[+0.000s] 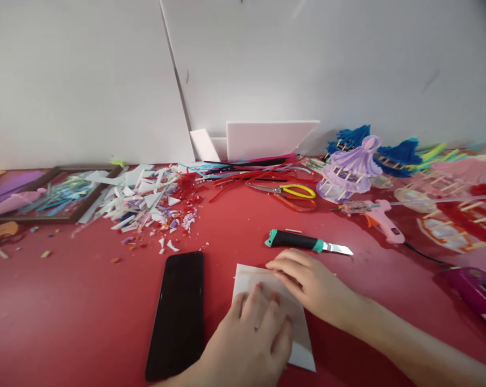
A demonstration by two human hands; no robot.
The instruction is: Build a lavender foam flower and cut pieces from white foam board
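Observation:
A white foam sheet [301,336] lies flat on the red table in front of me. My left hand [253,333] rests on it, fingers bent and slightly apart, tips pressing the surface. From the right, my right hand [309,279] reaches over the sheet's upper corner. Its fingers are close together at the end of a thin pale stick [253,271] lying along the top edge; the thumb is hidden. Just beyond that hand is a utility knife [295,241] with a black and green handle, blade out to the right. A black phone [177,317] lies left of the sheet.
Scraps [146,201] are heaped at the back left beside a brown frame [61,215]. Behind are pipe cleaners [263,172], yellow-handled pliers [297,191] and a leaning white board [267,141]. At right, a pink glue gun [384,220] lies near a lilac tasselled craft piece [350,166].

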